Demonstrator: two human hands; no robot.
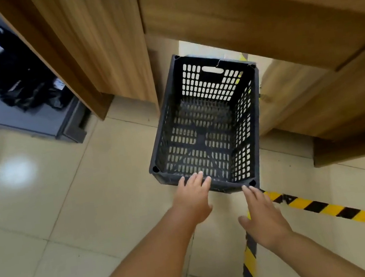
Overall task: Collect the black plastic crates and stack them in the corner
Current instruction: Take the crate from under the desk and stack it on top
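Empty black crate [205, 125] upright on tile floor [69, 214]. Left hand [194, 198] rests fingers on its near rim; right hand [263, 218] spread flat, fingertips at the corner.

2 bare hands [228, 207] outstretched, fingers spread

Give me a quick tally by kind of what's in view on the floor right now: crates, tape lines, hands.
Black plastic crate: 1, empty
Yellow-and-black tape stripes: 2, meeting near the crate's near right corner
Grey bin with dark items: 1
Hands: 2, left hand fingertips on the near rim, right hand just short of it
Total: 6
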